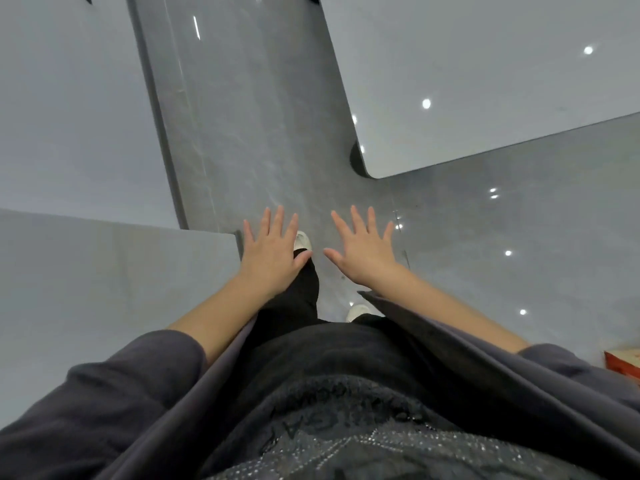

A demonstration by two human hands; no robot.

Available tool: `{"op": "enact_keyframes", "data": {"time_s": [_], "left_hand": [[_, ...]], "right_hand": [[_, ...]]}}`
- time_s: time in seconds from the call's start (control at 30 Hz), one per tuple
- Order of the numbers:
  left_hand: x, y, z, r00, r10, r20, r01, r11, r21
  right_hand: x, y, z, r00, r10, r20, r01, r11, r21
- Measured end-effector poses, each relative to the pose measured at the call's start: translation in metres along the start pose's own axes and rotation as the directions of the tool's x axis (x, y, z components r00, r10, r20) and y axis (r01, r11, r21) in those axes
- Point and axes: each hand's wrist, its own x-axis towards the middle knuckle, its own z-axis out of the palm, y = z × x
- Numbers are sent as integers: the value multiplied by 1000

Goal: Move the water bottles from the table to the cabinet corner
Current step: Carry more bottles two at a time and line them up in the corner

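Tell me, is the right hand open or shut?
Open. The right hand has straight, spread fingers and holds nothing; only the floor shows beneath it.

Open floor aisle (249,133) runs straight ahead of you, between a grey top (69,98) on the left and a rounded-corner table (485,81) on the right. A nearer grey surface (104,271) boxes in your left; the right-side floor is open.

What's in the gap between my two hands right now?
In the head view, between the left hand and right hand lie a white shoe and black trouser leg, over grey floor.
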Motion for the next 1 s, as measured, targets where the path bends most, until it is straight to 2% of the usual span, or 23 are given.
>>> {"op": "enact_keyframes", "data": {"time_s": [0.23,0.4,0.53,0.83,1.0], "left_hand": [[55,-73,-52,999,-43,6,43,999,-25],[86,-98,-77,997,-74,-18,73,995,-62],[118,-125,-99,987,-153,-38,149,985,-88],[248,-189,-185,978,-209,-8,206,972,-116],[313,-217,-250,988,-153,-15,150,981,-126]], "right_hand": [[64,-52,-61,1000,13,-15,-13,1000,1],[103,-73,-96,999,-16,-34,16,1000,-16],[149,-93,-127,995,-73,-67,71,997,-30],[290,-129,-236,987,-119,-108,118,993,-19],[353,-140,-305,988,-109,-108,107,994,-20]]}}
